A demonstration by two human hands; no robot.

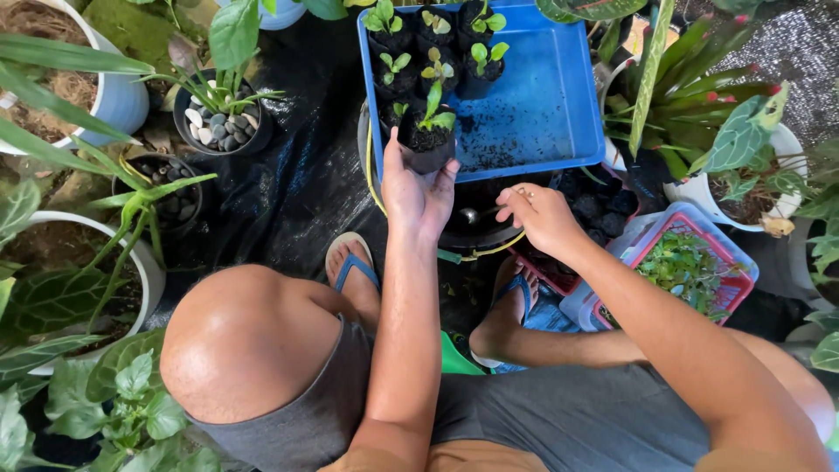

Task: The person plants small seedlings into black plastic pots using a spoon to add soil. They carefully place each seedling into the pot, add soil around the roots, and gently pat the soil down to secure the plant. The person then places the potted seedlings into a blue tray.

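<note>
The left hand [418, 194] grasps a small black seedling pot [428, 144] from below, fingers wrapped around its base; the pot stands upright and carries a green seedling. The pot is held at the near edge of the blue tray [542, 105], at the tray's left side, just beside the filled black pots [434, 48] that stand in rows in the tray's far-left corner. The rest of the tray floor is bare apart from scattered soil.

The right hand [544, 218] is just below the tray's near edge, fingers closed on a thin handle, apparently of a spoon [476, 212] whose bowl points toward the left hand. Beside this hand, to the right of the tray's near corner, sits a red basket [699, 271] of green cuttings.
</note>
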